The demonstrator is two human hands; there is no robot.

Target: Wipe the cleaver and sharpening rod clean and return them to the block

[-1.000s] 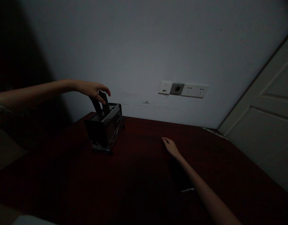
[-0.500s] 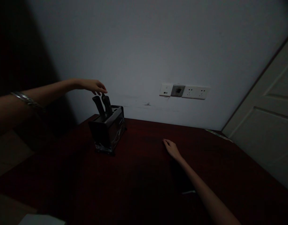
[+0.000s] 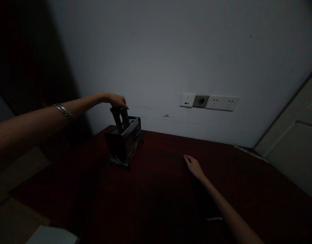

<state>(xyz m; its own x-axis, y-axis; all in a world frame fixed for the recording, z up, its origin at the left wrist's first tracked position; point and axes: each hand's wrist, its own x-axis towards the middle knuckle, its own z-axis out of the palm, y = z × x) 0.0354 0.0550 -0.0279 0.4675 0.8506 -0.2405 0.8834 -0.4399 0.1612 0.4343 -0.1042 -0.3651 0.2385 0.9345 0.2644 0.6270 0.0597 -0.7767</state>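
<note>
**Left hand on the handles in the knife block**

A dark knife block (image 3: 124,144) stands upright at the far left of the tabletop (image 3: 171,196), close to the wall (image 3: 171,51). Two black handles (image 3: 121,117) stick up from its top, side by side. The left hand (image 3: 115,100) rests on their tips, fingers curled over them; whether it grips one cannot be told in the dim light. A bracelet (image 3: 63,110) sits on that forearm.

The right hand (image 3: 194,166) lies flat and open on the tabletop, well right of the block, holding nothing.

Judged step: contact at the handles. Any lift would need a firm close on one handle and a pull along the slot.

Wall sockets (image 3: 209,101) lie far right; a door (image 3: 295,149) is at the right edge. Nothing stands between hand and block.
</note>
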